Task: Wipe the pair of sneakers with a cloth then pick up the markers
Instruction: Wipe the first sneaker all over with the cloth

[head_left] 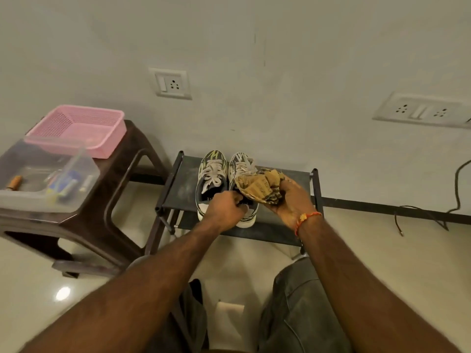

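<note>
Two patterned sneakers stand side by side on a low black shoe rack (178,184), toes toward the wall: the left sneaker (212,171) and the right sneaker (240,164). My left hand (226,208) grips the heel collar of the right sneaker. My right hand (293,197) holds a crumpled tan striped cloth (260,186) against the right side of that sneaker. Several markers (63,184) lie in a clear plastic box (38,200) on a brown stool at the left.
A pink mesh basket (102,123) sits behind the clear box on the brown plastic stool (122,174). Wall sockets are on the wall above. A black cable (433,212) trails on the floor at the right. My knees are below the rack.
</note>
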